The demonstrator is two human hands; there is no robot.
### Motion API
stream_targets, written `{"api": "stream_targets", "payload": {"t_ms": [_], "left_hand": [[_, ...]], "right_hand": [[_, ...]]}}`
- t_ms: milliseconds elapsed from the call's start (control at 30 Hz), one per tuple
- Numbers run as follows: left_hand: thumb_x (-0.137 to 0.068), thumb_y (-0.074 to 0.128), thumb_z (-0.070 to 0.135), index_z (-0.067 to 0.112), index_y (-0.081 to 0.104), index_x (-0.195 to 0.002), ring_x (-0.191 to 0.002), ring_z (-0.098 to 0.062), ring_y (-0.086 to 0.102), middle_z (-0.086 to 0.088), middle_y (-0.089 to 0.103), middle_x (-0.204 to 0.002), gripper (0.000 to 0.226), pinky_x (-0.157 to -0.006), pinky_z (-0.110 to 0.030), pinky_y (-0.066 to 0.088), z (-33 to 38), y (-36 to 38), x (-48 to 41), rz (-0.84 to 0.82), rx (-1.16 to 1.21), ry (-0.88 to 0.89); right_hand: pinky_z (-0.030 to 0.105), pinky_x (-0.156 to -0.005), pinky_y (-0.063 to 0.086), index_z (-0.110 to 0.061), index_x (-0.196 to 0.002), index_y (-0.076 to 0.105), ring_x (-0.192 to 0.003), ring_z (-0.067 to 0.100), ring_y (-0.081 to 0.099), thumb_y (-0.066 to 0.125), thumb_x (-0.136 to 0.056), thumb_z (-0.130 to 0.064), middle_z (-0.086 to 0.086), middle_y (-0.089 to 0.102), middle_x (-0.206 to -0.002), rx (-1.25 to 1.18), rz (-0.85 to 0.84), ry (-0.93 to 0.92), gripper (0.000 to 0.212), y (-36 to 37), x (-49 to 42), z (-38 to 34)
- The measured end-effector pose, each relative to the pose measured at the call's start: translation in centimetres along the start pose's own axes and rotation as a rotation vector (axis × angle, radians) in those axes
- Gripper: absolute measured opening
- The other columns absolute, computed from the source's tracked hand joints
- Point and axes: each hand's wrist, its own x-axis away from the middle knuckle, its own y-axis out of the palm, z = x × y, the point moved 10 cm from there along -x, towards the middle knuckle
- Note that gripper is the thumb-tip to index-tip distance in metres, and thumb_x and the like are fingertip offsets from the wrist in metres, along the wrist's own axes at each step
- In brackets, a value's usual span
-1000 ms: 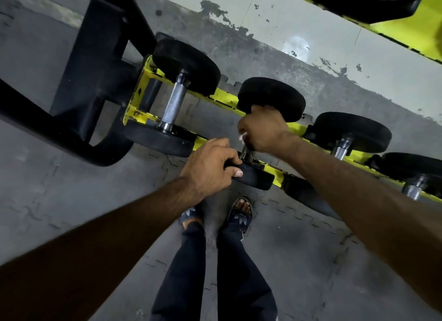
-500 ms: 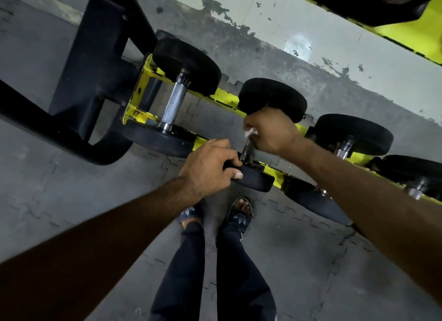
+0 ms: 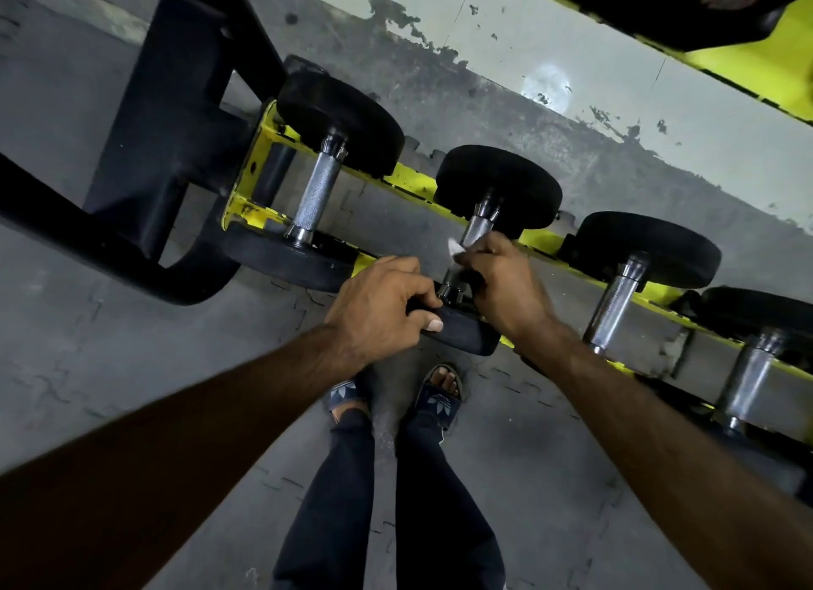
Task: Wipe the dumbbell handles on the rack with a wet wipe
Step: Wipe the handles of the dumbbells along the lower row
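Observation:
Several black dumbbells with steel handles lie across the yellow rack (image 3: 409, 179). My right hand (image 3: 506, 281) is wrapped round the near part of the second dumbbell's handle (image 3: 479, 226) with a white wet wipe (image 3: 453, 247); a corner of the wipe sticks out at my fingers. My left hand (image 3: 380, 310) grips the near black weight (image 3: 462, 332) of that same dumbbell. The far part of its handle shows bare steel. The first dumbbell's handle (image 3: 319, 193) to the left and the third one's handle (image 3: 616, 301) to the right are untouched.
The rack's black frame (image 3: 176, 119) stands at the left. A higher yellow shelf with a black weight (image 3: 686, 4) crosses the top right. A peeling wall (image 3: 572, 70) runs behind. My feet in sandals (image 3: 435, 396) stand on the grey floor mats below the rack.
My right hand has slid with the wipe along the second handle toward me, uncovering the far part of the handle. My left hand has kept its grip on the near weight.

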Motion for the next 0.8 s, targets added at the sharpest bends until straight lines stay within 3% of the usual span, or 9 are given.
{"api": "stream_targets", "payload": {"t_ms": [67, 167, 233, 333, 433, 533, 700, 733, 800], "left_hand": [[-0.071, 0.086, 0.034, 0.026, 0.073, -0.083, -0.087, -0.006, 0.046, 0.017, 0.048, -0.079, 0.02, -0.072, -0.032, 0.046, 0.1, 0.0, 0.0, 0.001, -0.002, 0.002], [-0.072, 0.085, 0.033, 0.025, 0.072, -0.083, -0.087, -0.006, 0.044, 0.019, 0.045, -0.077, 0.019, -0.072, -0.03, 0.044, 0.1, 0.0, 0.1, 0.001, 0.001, 0.004], [-0.072, 0.085, 0.033, 0.026, 0.072, -0.083, -0.087, -0.006, 0.044, 0.018, 0.045, -0.077, 0.019, -0.071, -0.032, 0.046, 0.0, 0.1, 0.1, 0.0, -0.002, 0.001], [-0.071, 0.086, 0.032, 0.025, 0.073, -0.083, -0.086, -0.006, 0.043, 0.018, 0.044, -0.076, 0.019, -0.071, -0.034, 0.047, 0.2, 0.1, 0.1, -0.001, -0.001, 0.012], [-0.072, 0.085, 0.032, 0.023, 0.074, -0.084, -0.086, -0.006, 0.043, 0.017, 0.045, -0.077, 0.019, -0.072, -0.035, 0.048, 0.2, 0.2, 0.1, 0.0, -0.003, 0.012], [-0.071, 0.086, 0.032, 0.023, 0.074, -0.083, -0.085, -0.005, 0.043, 0.02, 0.044, -0.076, 0.018, -0.073, -0.036, 0.049, 0.1, 0.2, 0.1, 0.008, 0.007, 0.009], [-0.072, 0.085, 0.031, 0.024, 0.072, -0.081, -0.085, -0.007, 0.043, 0.019, 0.044, -0.076, 0.018, -0.073, -0.037, 0.049, 0.1, 0.3, 0.1, -0.004, 0.007, 0.005], [-0.072, 0.085, 0.031, 0.024, 0.072, -0.081, -0.086, -0.007, 0.044, 0.018, 0.044, -0.076, 0.017, -0.074, -0.038, 0.05, 0.1, 0.2, 0.1, -0.006, 0.008, 0.001], [-0.072, 0.086, 0.031, 0.024, 0.072, -0.081, -0.087, -0.009, 0.046, 0.017, 0.047, -0.077, 0.018, -0.075, -0.038, 0.05, 0.1, 0.2, 0.2, -0.003, 0.013, 0.0]], "right_hand": [[0.046, -0.068, 0.053, -0.023, -0.096, 0.059, -0.083, 0.021, 0.059, 0.057, -0.094, -0.031, 0.0, 0.059, -0.095, 0.085, 0.15, 0.007, 0.008, -2.1, -0.8, 0.8], [0.037, -0.066, 0.044, -0.016, -0.105, 0.062, -0.086, 0.028, 0.057, 0.05, -0.096, -0.024, 0.009, 0.06, -0.102, 0.243, 0.205, 0.1, 0.018, -3.4, -2.2, 1.0], [0.034, -0.067, 0.035, -0.012, -0.111, 0.057, -0.09, 0.022, 0.052, 0.044, -0.101, -0.027, 0.012, 0.056, -0.111, 0.337, 0.098, 0.023, 0.022, -2.0, -2.4, -1.1], [0.038, -0.087, 0.046, 0.001, -0.117, 0.059, -0.117, 0.029, 0.046, 0.055, -0.096, -0.013, 0.018, 0.043, -0.133, 0.54, -0.134, -0.155, 0.026, 1.0, -1.8, -4.1], [0.04, -0.086, 0.048, -0.002, -0.11, 0.066, -0.115, 0.034, 0.046, 0.065, -0.087, -0.009, 0.017, 0.043, -0.129, 0.671, -0.118, -0.038, 0.024, -0.8, -3.4, -4.4], [0.04, -0.087, 0.047, -0.002, -0.108, 0.067, -0.117, 0.034, 0.045, 0.061, -0.088, -0.004, 0.017, 0.042, -0.131, 0.749, -0.142, -0.015, 0.021, -0.9, -4.6, -4.9], [0.036, -0.071, 0.042, -0.005, -0.107, 0.068, -0.112, 0.03, 0.052, 0.054, -0.094, -0.008, 0.013, 0.05, -0.121, 0.577, -0.267, -0.299, 0.02, 0.9, -2.3, -5.7], [0.035, -0.071, 0.043, -0.006, -0.105, 0.068, -0.106, 0.029, 0.056, 0.053, -0.096, -0.013, 0.011, 0.055, -0.115, 0.458, -0.183, -0.269, 0.019, 0.3, -2.0, -4.9], [0.028, -0.073, 0.044, -0.008, -0.099, 0.072, -0.092, 0.024, 0.063, 0.058, -0.095, -0.017, 0.01, 0.065, -0.103, 0.015, 0.082, 0.062, 0.017, -2.2, -1.6, -1.1]]}}
